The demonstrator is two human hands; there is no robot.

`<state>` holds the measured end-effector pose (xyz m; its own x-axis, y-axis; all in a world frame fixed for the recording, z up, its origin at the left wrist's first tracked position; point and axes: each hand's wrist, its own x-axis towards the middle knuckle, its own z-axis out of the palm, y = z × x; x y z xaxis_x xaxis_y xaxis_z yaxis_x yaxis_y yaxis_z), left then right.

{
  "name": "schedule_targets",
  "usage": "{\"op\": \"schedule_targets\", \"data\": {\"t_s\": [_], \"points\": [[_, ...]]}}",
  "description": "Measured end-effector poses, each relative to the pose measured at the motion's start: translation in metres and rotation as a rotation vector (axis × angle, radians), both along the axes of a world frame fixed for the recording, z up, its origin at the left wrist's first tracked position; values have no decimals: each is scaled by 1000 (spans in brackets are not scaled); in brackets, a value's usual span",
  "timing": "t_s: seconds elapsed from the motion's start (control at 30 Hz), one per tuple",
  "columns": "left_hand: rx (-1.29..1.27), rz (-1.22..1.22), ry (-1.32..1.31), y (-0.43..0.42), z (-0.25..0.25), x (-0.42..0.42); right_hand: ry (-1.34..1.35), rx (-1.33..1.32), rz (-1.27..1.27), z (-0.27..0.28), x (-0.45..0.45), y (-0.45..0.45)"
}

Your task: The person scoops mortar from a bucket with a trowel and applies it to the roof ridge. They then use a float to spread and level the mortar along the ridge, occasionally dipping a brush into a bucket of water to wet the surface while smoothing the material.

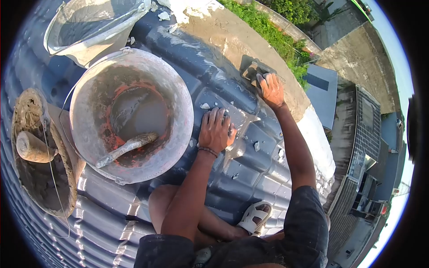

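My right hand (271,91) grips a plastering trowel (251,70), its dark plate lying against the wet grey mortar band (232,47) along the roof's edge. Lower and to the left, my left hand (215,131) rests on the blue metal roof sheet (257,156), fingers stretched out and holding nothing. Just left of that hand stands a large whitish bucket (178,98) with grey water in the bottom. A mortar-caked brush (127,149) leans inside it.
At far left, a mortar container (69,187) holds a tool with a thick rounded handle (33,147). Another pale bucket (96,42) stands at the top left. Mortar crumbs (204,106) dot the roof. Beyond the edge are green plants (272,31) and lower buildings (321,91).
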<state>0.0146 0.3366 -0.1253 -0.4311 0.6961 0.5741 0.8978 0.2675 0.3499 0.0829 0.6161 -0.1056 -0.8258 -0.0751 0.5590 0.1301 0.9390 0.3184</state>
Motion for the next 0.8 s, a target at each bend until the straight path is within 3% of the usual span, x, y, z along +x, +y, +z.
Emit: {"op": "schedule_targets", "data": {"t_s": [0.07,0.17,0.33,0.4,0.53,0.6,0.67,0.73,0.8], "points": [[6,4,8,0,-1,-1,-18,-38,-42,-6,-1,5],[9,6,4,-1,-1,0,186,41,-212,-1,-13,11],[2,12,13,0,-5,0,198,-66,-324,60,-94,58],[3,6,5,0,-4,-3,416,-365,-375,89,-132,51],[-4,-14,0,-1,-5,-2,258,-650,-213,110,-182,54],[0,-15,-12,0,-5,-2,-26,-706,-193,99,-199,58],[3,-20,-22,0,-5,-2,21,-640,-205,89,-203,60],[-6,-13,-31,-1,-4,-1,251,-139,-302,88,-203,69],[-10,-13,-25,-1,-4,-3,151,-43,-368,99,-203,77]]}}
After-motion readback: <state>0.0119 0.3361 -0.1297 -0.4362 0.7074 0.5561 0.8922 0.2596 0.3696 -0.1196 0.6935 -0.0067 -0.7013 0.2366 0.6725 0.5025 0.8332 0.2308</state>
